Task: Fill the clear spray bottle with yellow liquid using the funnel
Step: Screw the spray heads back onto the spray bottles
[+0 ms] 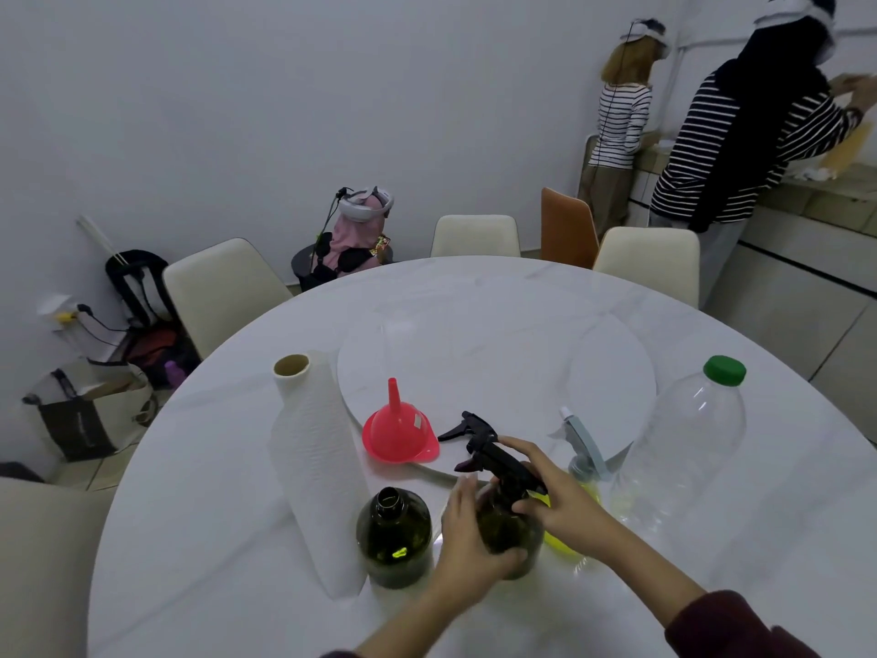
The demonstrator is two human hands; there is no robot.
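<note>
My left hand (467, 539) wraps the body of a dark green spray bottle (510, 529) standing near the table's front. My right hand (545, 491) grips its black trigger head (493, 455) at the neck. A second dark green bottle (394, 534) stands open, without a cap, just to the left. A red funnel (398, 432) rests upside down behind them, spout up. To the right, partly hidden by my right arm, is a clear spray bottle with yellow liquid (586, 482) and a pale blue trigger. A large clear plastic bottle with a green cap (688, 444) stands farther right.
A paper towel roll (315, 467) stands at the left on the round white marble table (474, 296), which has a turntable (498, 363) in its middle. Cream chairs ring the table. Two people in striped tops stand at a counter at the far right.
</note>
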